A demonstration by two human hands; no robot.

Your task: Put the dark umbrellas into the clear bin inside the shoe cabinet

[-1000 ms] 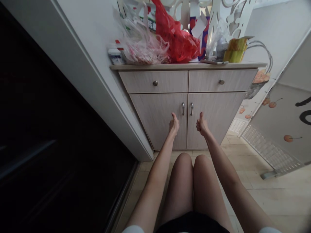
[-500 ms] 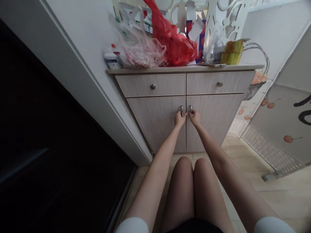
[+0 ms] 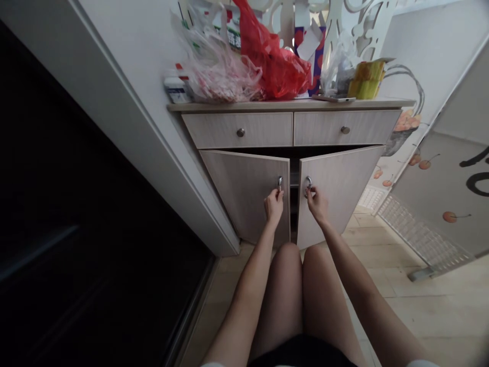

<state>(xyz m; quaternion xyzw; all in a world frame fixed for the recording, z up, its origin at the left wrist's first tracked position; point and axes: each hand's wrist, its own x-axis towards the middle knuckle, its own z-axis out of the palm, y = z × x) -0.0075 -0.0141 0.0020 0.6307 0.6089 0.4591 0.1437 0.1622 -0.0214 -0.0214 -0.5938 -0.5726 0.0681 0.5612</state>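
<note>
My left hand is closed on the metal handle of the left cabinet door. On the other side, my right hand grips the handle of the right cabinet door. Both doors stand partly open toward me, with a narrow dark gap between their inner edges. Through that gap a bit of shelf shows; most of the inside is hidden. Above the doors are two closed drawers with round knobs, the left drawer and the right drawer.
On the cabinet top lie a red plastic bag, a clear plastic bag, a white bottle, a purple box, a phone-like flat object and a yellow package. My knees are close to the doors. A dark panel stands at left.
Both cabinet doors have swung from closed to partly open. My hands, still on the handles, have come toward me and moved apart.
</note>
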